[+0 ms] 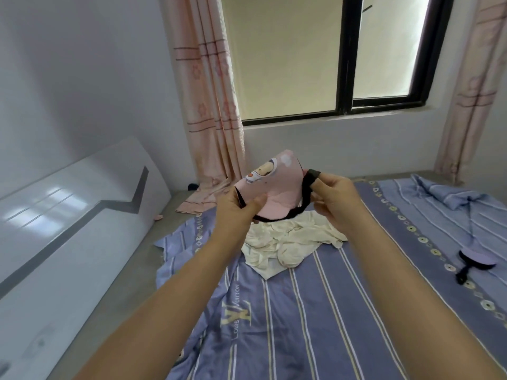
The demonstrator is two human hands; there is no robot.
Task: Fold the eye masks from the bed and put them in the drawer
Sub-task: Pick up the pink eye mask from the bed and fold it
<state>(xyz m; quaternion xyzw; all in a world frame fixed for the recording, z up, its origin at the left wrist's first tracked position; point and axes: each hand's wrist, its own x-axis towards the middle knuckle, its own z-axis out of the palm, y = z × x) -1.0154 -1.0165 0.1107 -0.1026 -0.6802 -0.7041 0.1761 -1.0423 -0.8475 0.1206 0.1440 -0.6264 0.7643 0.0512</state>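
Observation:
I hold a pink eye mask (277, 185) with a cartoon print and a black strap up in the air over the bed (301, 311). My left hand (238, 209) grips its lower left edge. My right hand (333, 193) pinches the black strap (307, 187) on the mask's right side. A second eye mask (477, 257), lilac with a black strap, lies flat on the bed at the far right. No drawer is in view.
A crumpled cream cloth (290, 242) lies on the blue striped sheet under my hands. A white headboard (68, 229) runs along the left. Pink curtains (211, 105) flank the window, and a rumpled blue cover (450, 196) sits at the back right.

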